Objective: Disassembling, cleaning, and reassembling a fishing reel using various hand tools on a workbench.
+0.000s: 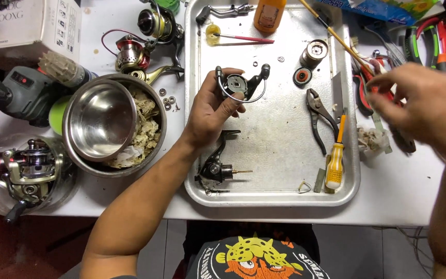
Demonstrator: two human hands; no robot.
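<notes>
Left hand (210, 111): mine, closed around the reel rotor (239, 85) with its wire bail arm, held up over the metal tray (274, 199)
Right hand (421, 101): blurred, out past the tray's right edge above the pile of pliers (432, 39); fingers look loosely pinched, but I cannot tell whether they hold anything
Done, by my reading: reel is well stripped; rotor is off the reel body (215, 168), which lies on the tray below my left wrist with its shaft bare
Loose parts: spool piece (313, 51) and an orange-ringed disc (302, 76) at the tray's upper right; small washers (168, 99) on the table beside the bowls
Left, I judge: cleaning and all the reassembly; nothing is back together yet
Tools on tray: slip-joint pliers (318, 116), yellow-handled screwdriver (335, 163), orange bottle (268, 14), small brush (243, 38)
Surface: white table (388, 201), cluttered; steel bowl (101, 119) nested in another holding crumpled wipes; two whole reels (145, 44) at top, one more in a clear tub (24, 173) at left
Room: dull tiled floor under the table edge; little else shows
</notes>
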